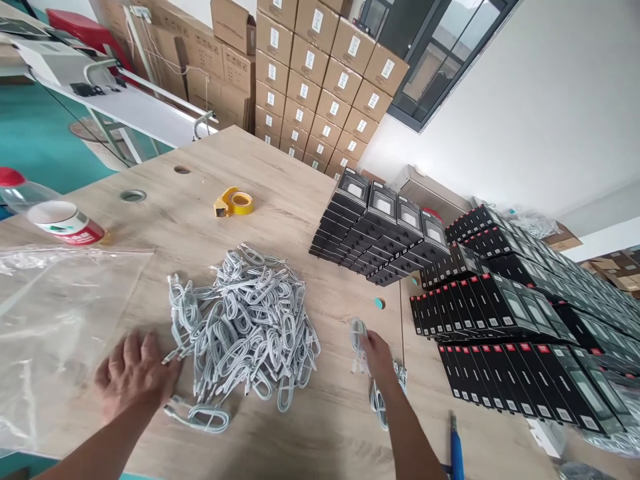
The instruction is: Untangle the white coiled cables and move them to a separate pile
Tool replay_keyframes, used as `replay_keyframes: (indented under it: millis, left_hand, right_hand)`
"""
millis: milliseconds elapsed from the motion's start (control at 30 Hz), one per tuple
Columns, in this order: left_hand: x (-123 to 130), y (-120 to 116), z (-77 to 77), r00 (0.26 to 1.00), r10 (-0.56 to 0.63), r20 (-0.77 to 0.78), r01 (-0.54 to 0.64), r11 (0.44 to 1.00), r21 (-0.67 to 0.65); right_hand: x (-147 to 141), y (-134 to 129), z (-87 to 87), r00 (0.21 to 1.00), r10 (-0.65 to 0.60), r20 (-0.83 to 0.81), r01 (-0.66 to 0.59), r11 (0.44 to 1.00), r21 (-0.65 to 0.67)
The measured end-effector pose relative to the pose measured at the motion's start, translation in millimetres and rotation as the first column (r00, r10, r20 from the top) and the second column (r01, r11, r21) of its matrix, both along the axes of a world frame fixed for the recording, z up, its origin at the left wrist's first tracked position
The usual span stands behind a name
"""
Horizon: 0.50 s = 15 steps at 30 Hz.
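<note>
A large heap of coiled grey-white cables (255, 320) lies in the middle of the wooden table. At its left, my left hand (135, 377) rests flat with its fingers stretched out, over the edge of a clear plastic bag (60, 333). A single coiled cable (203, 419) lies near that hand's wrist. My right hand (377, 357) is closed on a coiled cable (358, 337), to the right of the heap. Under my right forearm, more coiled cables (379, 403) are partly hidden.
Yellow tape dispenser (234, 203) and a red-capped bottle (65, 220) stand beyond the heap. Black boxes are stacked at the back (375, 230) and in rows at right (520, 380). A blue-handled tool (456, 453) lies at the front right. Brown cartons (320, 87) rise behind the table.
</note>
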State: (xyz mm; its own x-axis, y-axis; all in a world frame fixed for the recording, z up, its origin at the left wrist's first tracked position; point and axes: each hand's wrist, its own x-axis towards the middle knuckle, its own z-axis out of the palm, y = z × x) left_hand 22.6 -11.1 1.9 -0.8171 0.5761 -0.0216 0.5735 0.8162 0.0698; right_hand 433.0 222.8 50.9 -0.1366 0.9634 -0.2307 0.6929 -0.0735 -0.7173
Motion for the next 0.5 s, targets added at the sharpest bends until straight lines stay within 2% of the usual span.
replay_keyframes:
  millis: [67, 133, 200, 233, 300, 367, 433, 500]
  left_hand:
    - [-2, -1, -3.7, 0.999, -0.022, -0.026, 0.023, 1.0, 0.018]
    - [-3, -1, -6.5, 0.999, -0.029, -0.041, 0.029, 1.0, 0.009]
    - [-4, -1, -7.4, 0.999, -0.018, -0.041, 0.017, 1.0, -0.019]
    - [-5, 0, -7.1, 0.999, -0.011, -0.036, 0.01, 0.999, -0.038]
    - [-5, 1, -5.3, 1.0, -0.001, -0.03, -0.001, 0.998, -0.068]
    - [-4, 2, -2.4, 1.0, 0.003, -0.031, -0.006, 0.997, -0.078]
    - [-3, 3, 0.8, 0.999, -0.001, -0.036, -0.002, 0.998, -0.07]
    - [-2, 3, 3.9, 1.0, -0.007, -0.027, 0.006, 0.998, -0.066]
  right_hand:
    - [49, -13, 8.0, 0.992, -0.04, 0.116, 0.045, 0.998, -0.036]
    - [86, -25, 10.6, 0.943, -0.087, 0.32, 0.104, 0.994, -0.035]
    - [97, -32, 7.6, 0.879, -0.124, 0.46, 0.119, 0.992, 0.039]
    - [90, -33, 4.3, 0.872, -0.129, 0.471, 0.104, 0.991, 0.079]
    - [55, -34, -4.5, 0.927, -0.076, 0.368, 0.039, 0.994, 0.106]
    - [-1, -32, -13.8, 0.982, 0.025, 0.187, -0.036, 0.998, 0.053]
    - [-59, -31, -20.8, 0.987, 0.133, 0.086, -0.127, 0.99, -0.065]
    - [-105, -32, -24.1, 0.98, 0.194, 0.039, -0.185, 0.968, -0.168]
